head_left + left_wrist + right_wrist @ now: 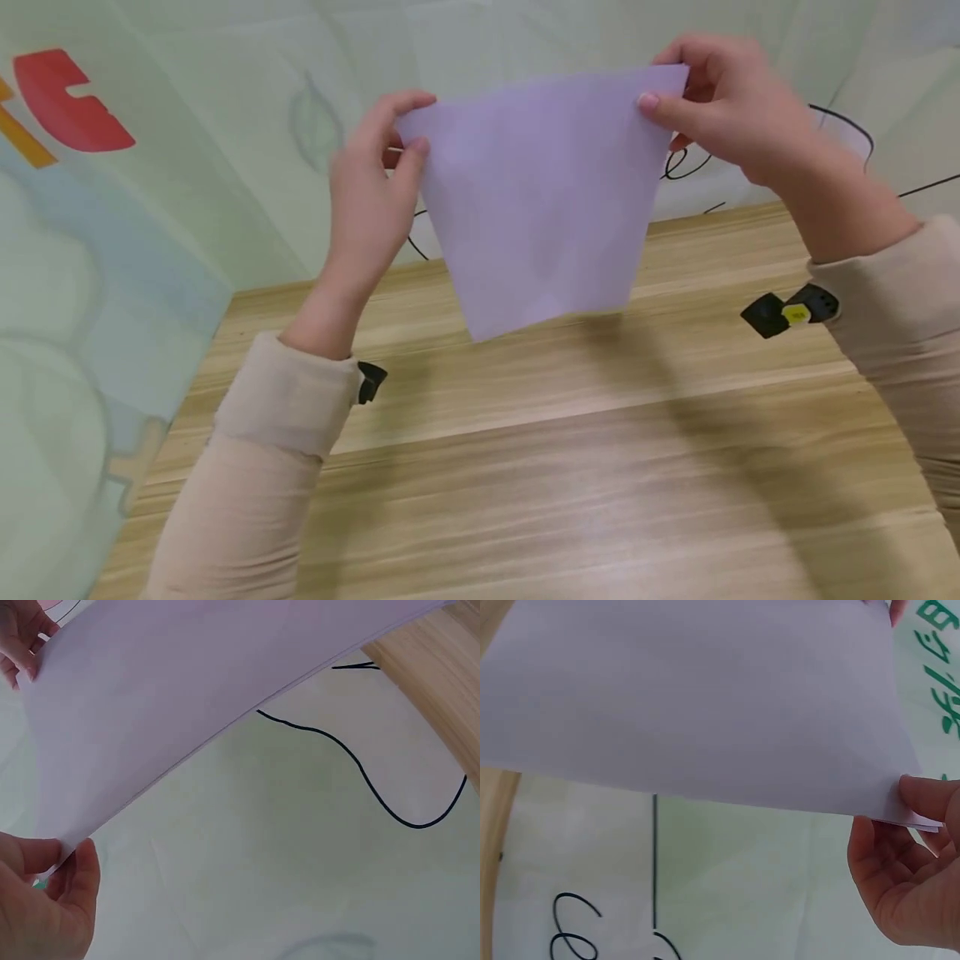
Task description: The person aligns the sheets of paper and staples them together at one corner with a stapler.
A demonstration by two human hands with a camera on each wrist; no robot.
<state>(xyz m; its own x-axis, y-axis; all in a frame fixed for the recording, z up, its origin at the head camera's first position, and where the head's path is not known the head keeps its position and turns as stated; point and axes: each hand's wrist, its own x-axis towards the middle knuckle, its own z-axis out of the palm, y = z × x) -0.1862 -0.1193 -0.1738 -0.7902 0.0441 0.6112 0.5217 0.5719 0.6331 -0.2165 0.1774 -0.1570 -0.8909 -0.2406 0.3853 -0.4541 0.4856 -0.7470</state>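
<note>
**A pale purple, four-sided sheet of thin paper [547, 192] held up by its top corners**

A person's left hand [371, 179] pinches the sheet's upper left corner, thumb on the near face and bent fingers behind. The right hand [742, 108] pinches the upper right corner in the same way. Neither hand has hold of anything else.

The sheet hangs between them, tilted, above the far part of a light wood-grain tabletop [525, 483]. Its upper edge is almost straight; its lower edge hangs loose, and whether that edge touches the wood cannot be told. The wrist views show doubled lines along its side edges, so it seems to have more than one layer.

Behind stands a pale green printed backdrop [225, 167] with black line drawing. Beige sleeves [258, 450] cover both forearms.

The likely troubles come from the small grips. If either thumb eased, that corner could slip and the sheet swing down from the other. A hard outward pull might crease or tear it at the pinches; uneven pressure could let the layers slide out of line. Lowered quickly, the unsupported bottom edge could catch on the wood and buckle.
</note>
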